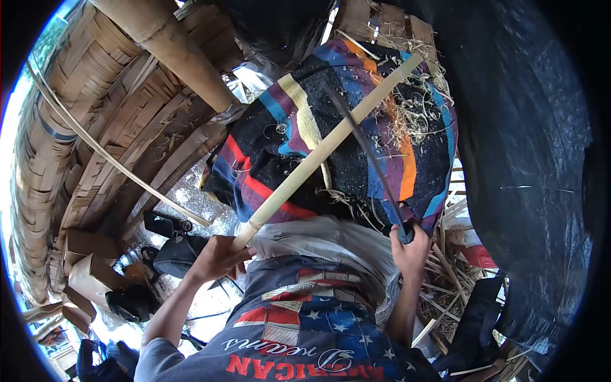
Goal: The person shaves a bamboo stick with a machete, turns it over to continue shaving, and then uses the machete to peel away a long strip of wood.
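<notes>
My left hand (221,257) is closed round the near end of a pale split bamboo strip (318,153), which slants up and away to the right across my lap. In my right hand (411,247) is the dark handle of a long, narrow-bladed knife (371,155). The blade points away from me and crosses the strip beyond its middle. Beneath both lies a striped cloth (273,146) in black, blue, red and orange, spread over my legs. Thin curled shavings (404,114) are scattered on the cloth, thickest near the strip's far end.
A woven bamboo wall (95,134) and a thick bamboo pole (172,54) stand on the left. Black plastic sheeting (515,146) hangs at the right. Cardboard boxes (95,277) and a black bag (181,256) sit at lower left; bamboo scraps (445,280) lie at lower right.
</notes>
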### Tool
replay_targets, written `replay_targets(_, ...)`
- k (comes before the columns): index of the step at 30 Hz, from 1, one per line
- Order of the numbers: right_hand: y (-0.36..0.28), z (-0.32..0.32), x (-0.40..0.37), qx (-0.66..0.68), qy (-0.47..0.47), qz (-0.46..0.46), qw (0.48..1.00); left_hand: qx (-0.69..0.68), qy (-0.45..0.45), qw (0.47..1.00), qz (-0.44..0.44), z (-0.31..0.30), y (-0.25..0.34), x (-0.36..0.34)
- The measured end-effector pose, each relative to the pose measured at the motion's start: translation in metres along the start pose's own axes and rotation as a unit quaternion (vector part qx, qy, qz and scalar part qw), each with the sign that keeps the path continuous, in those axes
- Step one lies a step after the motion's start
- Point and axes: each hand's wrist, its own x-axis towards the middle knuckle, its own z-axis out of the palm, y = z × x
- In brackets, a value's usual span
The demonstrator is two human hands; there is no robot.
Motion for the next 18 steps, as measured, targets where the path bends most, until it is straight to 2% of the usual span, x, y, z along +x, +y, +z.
replay_targets(3, -0.010, 0.004, 0.007, 0.015, -0.036, -0.028, 0.999, -0.014, -0.024, 0.999, -0.035, 0.012, 0.059, -0.007)
replay_targets(4, -0.019, 0.006, 0.011, 0.008, -0.029, -0.073, 0.997, -0.006, -0.030, 0.999, -0.027, 0.016, 0.078, -0.005)
replay_targets(6, -0.024, 0.012, 0.020, -0.017, -0.005, -0.158, 0.987, 0.006, -0.050, 0.997, 0.059, 0.021, 0.091, 0.014)
replay_targets(7, -0.027, 0.013, 0.027, -0.019, -0.002, -0.157, 0.987, 0.003, -0.052, 0.994, 0.098, 0.025, 0.097, 0.024)
replay_targets(9, -0.031, 0.013, 0.045, -0.083, -0.042, -0.218, 0.971, -0.019, -0.068, 0.991, 0.114, 0.030, 0.118, 0.039)
replay_targets(11, -0.038, 0.014, 0.062, -0.116, -0.044, -0.213, 0.969, -0.057, -0.064, 0.986, 0.146, 0.039, 0.125, 0.062)
replay_targets(14, -0.044, 0.019, 0.086, -0.154, -0.084, -0.267, 0.947, -0.260, -0.132, 0.935, 0.201, 0.047, 0.122, 0.095)
replay_targets(15, -0.046, 0.021, 0.091, -0.157, -0.080, -0.265, 0.948, -0.257, -0.136, 0.935, 0.204, 0.049, 0.121, 0.105)
replay_targets(18, -0.048, 0.029, 0.103, -0.179, -0.135, -0.252, 0.941, -0.364, -0.187, 0.895, 0.177, 0.054, 0.116, 0.138)
